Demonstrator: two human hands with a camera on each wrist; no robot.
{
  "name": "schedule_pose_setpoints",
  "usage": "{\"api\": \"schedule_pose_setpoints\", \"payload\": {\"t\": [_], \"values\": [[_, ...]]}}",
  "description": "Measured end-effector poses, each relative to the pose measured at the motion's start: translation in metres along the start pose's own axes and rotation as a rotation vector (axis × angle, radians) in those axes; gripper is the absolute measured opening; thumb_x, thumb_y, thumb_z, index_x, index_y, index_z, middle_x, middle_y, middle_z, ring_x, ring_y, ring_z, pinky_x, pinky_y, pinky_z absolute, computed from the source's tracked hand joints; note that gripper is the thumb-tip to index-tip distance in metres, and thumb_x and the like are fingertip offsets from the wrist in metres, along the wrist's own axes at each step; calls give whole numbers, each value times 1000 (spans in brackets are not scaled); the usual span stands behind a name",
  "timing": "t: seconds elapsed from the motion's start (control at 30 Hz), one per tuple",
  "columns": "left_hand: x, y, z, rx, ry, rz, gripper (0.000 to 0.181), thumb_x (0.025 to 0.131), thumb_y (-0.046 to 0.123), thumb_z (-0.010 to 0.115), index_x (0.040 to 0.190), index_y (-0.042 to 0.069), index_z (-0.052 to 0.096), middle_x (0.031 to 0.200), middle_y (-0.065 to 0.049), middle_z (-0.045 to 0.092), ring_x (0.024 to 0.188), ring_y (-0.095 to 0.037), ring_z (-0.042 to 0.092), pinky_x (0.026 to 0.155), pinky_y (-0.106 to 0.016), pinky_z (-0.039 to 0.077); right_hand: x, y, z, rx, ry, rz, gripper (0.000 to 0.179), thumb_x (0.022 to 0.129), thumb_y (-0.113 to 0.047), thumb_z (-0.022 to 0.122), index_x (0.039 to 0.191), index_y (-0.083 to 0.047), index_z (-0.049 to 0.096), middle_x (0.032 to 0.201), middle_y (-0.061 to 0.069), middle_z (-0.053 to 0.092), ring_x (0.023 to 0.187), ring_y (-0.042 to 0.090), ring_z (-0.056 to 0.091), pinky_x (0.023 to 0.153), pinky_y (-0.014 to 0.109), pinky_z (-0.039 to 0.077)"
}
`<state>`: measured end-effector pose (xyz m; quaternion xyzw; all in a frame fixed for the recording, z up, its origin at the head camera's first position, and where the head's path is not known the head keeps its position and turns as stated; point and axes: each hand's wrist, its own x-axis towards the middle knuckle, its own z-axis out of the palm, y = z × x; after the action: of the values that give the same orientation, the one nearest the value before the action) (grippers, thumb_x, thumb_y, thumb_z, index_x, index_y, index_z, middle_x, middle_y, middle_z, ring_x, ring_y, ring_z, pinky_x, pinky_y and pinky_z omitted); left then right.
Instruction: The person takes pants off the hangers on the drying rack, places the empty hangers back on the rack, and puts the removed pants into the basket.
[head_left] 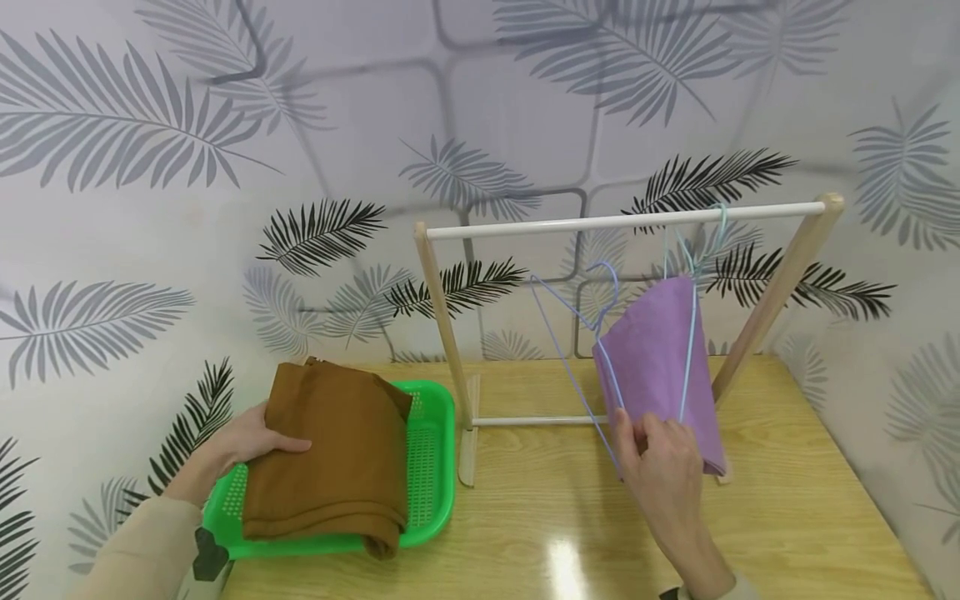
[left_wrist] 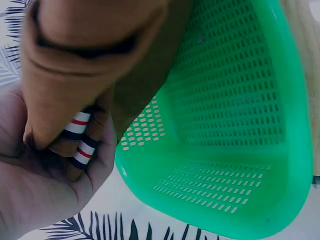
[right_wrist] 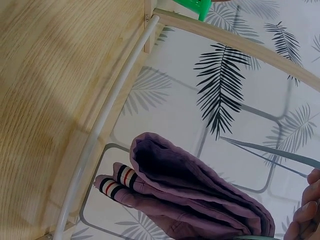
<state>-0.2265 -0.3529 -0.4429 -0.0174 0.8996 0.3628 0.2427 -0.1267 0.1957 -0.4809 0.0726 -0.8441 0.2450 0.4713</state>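
Observation:
My left hand [head_left: 251, 433] grips the edge of a folded brown garment [head_left: 330, 450], holding it above a green plastic basket [head_left: 447, 475]. In the left wrist view, striped trim [left_wrist: 82, 145] shows in its folds beside my curled fingers. My right hand [head_left: 663, 462] pinches a light blue wire hanger [head_left: 597, 330] that has nothing hung on it. Behind that hand a folded purple garment [head_left: 656, 346] hangs on a pale teal hanger [head_left: 722, 221], hooked over the rack's top bar. The right wrist view shows striped cuffs on the purple garment [right_wrist: 200, 195].
A rack with wooden posts [head_left: 442, 325] and a white top bar [head_left: 570, 225] stands on the wooden table [head_left: 525, 517]. Its white lower bar [head_left: 536, 421] runs close above the tabletop. Leaf-patterned walls [head_left: 360, 108] rise behind and beside the table.

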Motion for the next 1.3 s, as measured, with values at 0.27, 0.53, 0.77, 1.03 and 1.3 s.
{"api": "schedule_pose_setpoints", "payload": {"t": [0.27, 0.53, 0.77, 1.03, 1.3], "values": [[4, -16, 9, 44, 56, -6, 109, 87, 29, 88, 159, -14, 18, 152, -40, 43, 137, -56, 48, 115, -66, 43, 0, -1, 0, -2, 5, 4, 38, 88, -10, 72, 57, -8, 51, 48, 5, 53, 48, 12, 39, 53, 29, 34], [12, -34, 20, 82, 125, -7, 99, 85, 20, 89, 151, -20, 27, 140, -42, 51, 127, -56, 55, 108, -64, 49, 0, -2, 2, 0, 15, 1, 38, 87, -9, 73, 58, -9, 50, 48, 5, 51, 48, 12, 37, 52, 30, 33], [13, -36, 25, 103, 159, -16, 99, 84, 23, 89, 149, -21, 29, 140, -43, 51, 127, -57, 55, 107, -64, 49, 1, -3, 3, 1, 11, -2, 37, 88, -9, 73, 59, -8, 51, 49, 5, 52, 48, 12, 38, 52, 30, 33], [7, -34, 30, 200, 197, 0, 103, 87, 30, 88, 146, -25, 22, 139, -46, 48, 127, -60, 53, 108, -65, 48, -1, -2, 4, 10, 22, 2, 36, 86, -8, 75, 58, -9, 52, 48, 4, 52, 48, 12, 38, 52, 30, 33], [-9, -22, 45, 401, 248, 156, 118, 82, 45, 90, 158, -16, 23, 151, -49, 38, 136, -66, 43, 108, -71, 46, -3, 0, 5, 5, 37, 3, 36, 84, -9, 77, 58, -9, 52, 47, 4, 52, 48, 12, 38, 52, 30, 31]]}}
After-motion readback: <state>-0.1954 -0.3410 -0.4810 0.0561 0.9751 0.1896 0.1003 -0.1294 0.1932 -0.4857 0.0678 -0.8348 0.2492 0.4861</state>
